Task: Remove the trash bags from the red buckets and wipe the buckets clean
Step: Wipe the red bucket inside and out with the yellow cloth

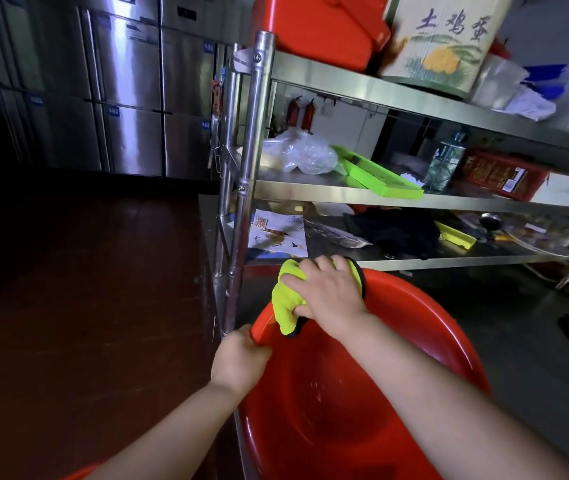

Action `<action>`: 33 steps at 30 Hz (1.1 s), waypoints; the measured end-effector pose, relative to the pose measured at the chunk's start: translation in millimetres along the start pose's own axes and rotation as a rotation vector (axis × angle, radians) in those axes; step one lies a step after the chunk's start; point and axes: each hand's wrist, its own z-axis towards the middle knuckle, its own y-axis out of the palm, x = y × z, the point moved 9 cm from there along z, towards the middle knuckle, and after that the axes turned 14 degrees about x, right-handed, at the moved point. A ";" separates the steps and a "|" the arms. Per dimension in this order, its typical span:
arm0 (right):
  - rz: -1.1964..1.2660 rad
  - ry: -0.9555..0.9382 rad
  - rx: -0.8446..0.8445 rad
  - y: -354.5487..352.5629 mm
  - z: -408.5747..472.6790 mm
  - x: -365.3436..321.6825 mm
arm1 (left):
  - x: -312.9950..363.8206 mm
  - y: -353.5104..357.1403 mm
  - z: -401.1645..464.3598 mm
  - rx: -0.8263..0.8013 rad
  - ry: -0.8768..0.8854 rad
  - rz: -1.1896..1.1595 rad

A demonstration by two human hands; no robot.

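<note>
Red bucket [432,327], large and empty of any bag, tilted in the near centre beside the steel post of a shelf rack [248,188]. Left hand [240,358] closed over the bucket's near-left rim, fingers curled around the edge, thumb hidden. Right hand [328,292] laid flat on a yellow-green cloth [286,303], fingers spread and pressing it against the far rim and inner wall, the cloth's dark-edged corner hanging into the bucket. A few pale specks on the inner wall lower down. Above and to the right, on the rack's shelves: a crumpled clear plastic bag [300,152], a green tray [376,174], a water bottle [445,161], printed papers [278,233]. On the top shelf, a red container [321,26] beside a printed box [442,39]. Far left, steel refrigerator doors [127,91]. Dark reddish floor [79,289] on the left.
</note>
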 end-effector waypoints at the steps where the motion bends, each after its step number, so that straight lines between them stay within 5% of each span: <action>1: -0.019 0.005 0.034 -1.2 -3.0 4.1 | 0.6 1.4 -0.7 -0.006 0.002 -0.017; 12: -0.141 0.373 0.017 -11.7 -46.1 104.7 | -30.5 -7.5 -17.9 0.060 -0.176 -0.284; 16: -0.131 0.306 0.022 -14.0 -45.7 106.1 | -12.8 -21.5 -24.0 0.060 -0.043 -0.078; 22: -0.051 0.078 0.183 -29.3 -29.3 67.0 | 81.4 -23.0 19.5 0.034 0.434 0.286; 25: -0.010 0.040 0.239 -35.5 -26.4 50.0 | 95.1 -5.7 23.2 -0.083 0.445 0.239; 33: 0.008 -0.001 0.234 -35.2 -12.5 20.2 | 92.7 -1.0 12.5 -0.028 0.416 0.143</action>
